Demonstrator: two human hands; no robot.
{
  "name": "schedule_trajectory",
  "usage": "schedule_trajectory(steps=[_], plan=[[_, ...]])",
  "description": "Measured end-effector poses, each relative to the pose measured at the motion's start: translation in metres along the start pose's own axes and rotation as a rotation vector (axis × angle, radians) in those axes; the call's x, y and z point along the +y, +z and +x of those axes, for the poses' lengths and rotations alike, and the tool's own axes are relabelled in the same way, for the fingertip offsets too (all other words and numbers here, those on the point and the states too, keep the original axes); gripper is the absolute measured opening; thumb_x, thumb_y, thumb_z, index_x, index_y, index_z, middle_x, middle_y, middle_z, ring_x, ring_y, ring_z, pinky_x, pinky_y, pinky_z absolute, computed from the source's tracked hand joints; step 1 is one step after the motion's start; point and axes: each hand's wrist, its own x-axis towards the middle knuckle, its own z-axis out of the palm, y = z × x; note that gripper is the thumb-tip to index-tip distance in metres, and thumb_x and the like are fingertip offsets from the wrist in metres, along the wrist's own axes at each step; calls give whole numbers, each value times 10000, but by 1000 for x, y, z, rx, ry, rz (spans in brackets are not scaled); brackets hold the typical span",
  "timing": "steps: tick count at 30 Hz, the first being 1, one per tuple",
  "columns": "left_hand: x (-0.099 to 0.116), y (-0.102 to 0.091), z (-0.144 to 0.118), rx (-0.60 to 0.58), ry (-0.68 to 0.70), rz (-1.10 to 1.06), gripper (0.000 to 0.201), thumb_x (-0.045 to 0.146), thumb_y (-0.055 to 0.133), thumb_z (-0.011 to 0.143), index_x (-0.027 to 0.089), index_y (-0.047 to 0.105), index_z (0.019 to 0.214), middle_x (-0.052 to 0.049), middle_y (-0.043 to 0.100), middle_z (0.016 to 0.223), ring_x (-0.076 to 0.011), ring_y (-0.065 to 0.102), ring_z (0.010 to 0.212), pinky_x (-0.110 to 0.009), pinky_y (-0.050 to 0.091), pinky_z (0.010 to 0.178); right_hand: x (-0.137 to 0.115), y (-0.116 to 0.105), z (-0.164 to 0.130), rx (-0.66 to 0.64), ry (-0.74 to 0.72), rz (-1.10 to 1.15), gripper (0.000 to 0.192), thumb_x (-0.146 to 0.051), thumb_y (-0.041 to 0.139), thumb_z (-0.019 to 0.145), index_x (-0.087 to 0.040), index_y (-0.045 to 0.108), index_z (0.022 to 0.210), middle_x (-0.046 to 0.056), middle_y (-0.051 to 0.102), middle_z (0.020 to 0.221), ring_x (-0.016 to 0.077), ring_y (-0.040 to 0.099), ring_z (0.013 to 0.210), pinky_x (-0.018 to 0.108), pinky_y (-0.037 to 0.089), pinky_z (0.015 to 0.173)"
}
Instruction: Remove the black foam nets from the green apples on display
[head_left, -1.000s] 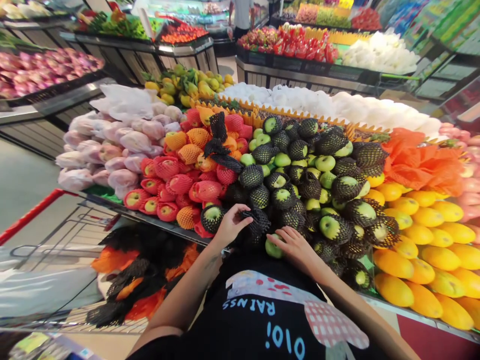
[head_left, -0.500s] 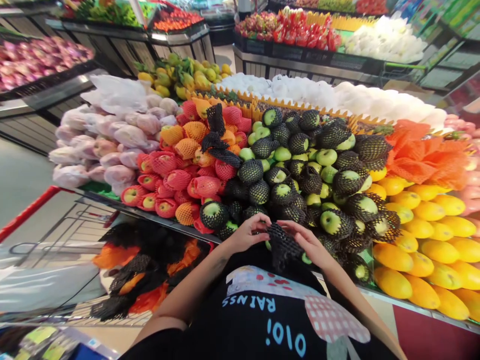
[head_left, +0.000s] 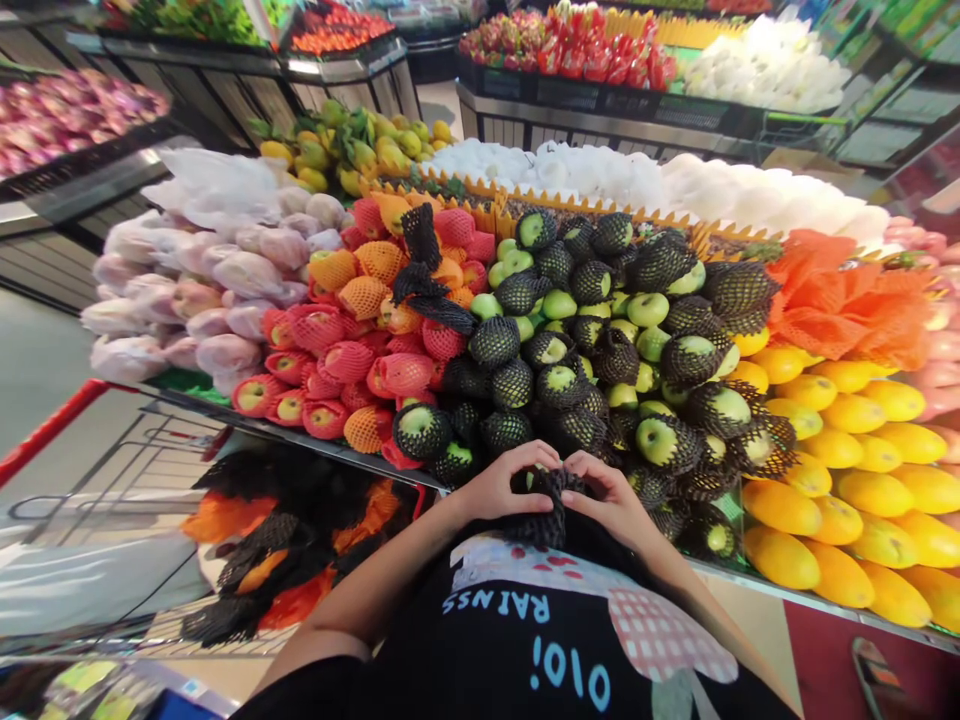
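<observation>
While curled together, left hand (head_left: pixel 499 488), right hand (head_left: pixel 611 500), fingers clamped on black foam net (head_left: pixel 551 512), green apple (head_left: pixel 530 481) inside.

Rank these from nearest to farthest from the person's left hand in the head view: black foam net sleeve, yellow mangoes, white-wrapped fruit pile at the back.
1. Black foam net sleeve: held in the left hand.
2. Yellow mangoes: front right.
3. White-wrapped fruit pile: back of the display.

Netted apples (head_left: pixel 592 350) packed ahead; open gap only near shirt (head_left: pixel 540 640).
</observation>
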Motion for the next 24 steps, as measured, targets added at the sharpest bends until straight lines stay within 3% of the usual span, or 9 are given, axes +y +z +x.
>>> schedule_trajectory(steps=[3,7,9,12,15,19,21,24], plan=[[-2,4,1,69,-6,-148,257,358,778,769,167,610,803,-80,617,1049,-218,583,1006,-369,425,952,2,1,0,55,41,127,178,-280,778,772,-230,614,725,4,622,897,190,571,894,338,429,881],[-14,7,-1,272,-85,-595,466,410,805,724,172,423,602,-13,600,714,-172,598,796,-315,457,816,-1,3,-2,199,69,484,210,-282,748,724,-225,570,628,13,682,864,237,613,991,382,434,944],[-20,6,-3,303,-105,-694,519,429,810,721,180,374,588,12,556,605,-148,581,694,-277,456,729,-5,2,-3,273,89,591,216,-305,746,711,-228,561,630,11,679,828,248,611,1032,388,439,957],[-24,3,-7,165,-169,-708,484,527,828,680,178,501,752,22,588,627,-112,551,585,-230,426,604,-6,-1,-2,345,169,619,277,-362,784,708,-230,545,660,-19,612,731,180,591,793,304,475,764],[-21,0,-11,-50,-322,-584,609,524,893,575,166,594,966,24,618,709,-94,535,578,-213,416,574,3,1,-1,372,202,532,380,-371,835,692,-222,488,649,-58,501,636,107,427,577,227,370,561],[-17,2,-13,-178,-404,-355,383,397,876,651,132,678,845,-7,660,790,-129,589,732,-247,459,724,17,10,-2,291,178,388,345,-364,850,712,-233,533,751,-79,476,626,86,386,548,210,325,534],[-18,3,-13,-86,-380,-412,378,434,845,690,137,684,861,-21,676,840,-152,620,809,-263,467,788,20,12,-2,200,238,384,350,-410,839,722,-260,601,930,-71,545,670,96,452,568,219,363,559],[-25,2,-10,215,-386,-590,417,515,784,739,158,621,880,-7,646,750,-142,635,739,-251,478,726,22,8,-1,146,313,347,403,-477,820,722,-247,658,1010,-24,646,768,133,559,659,259,436,637]])
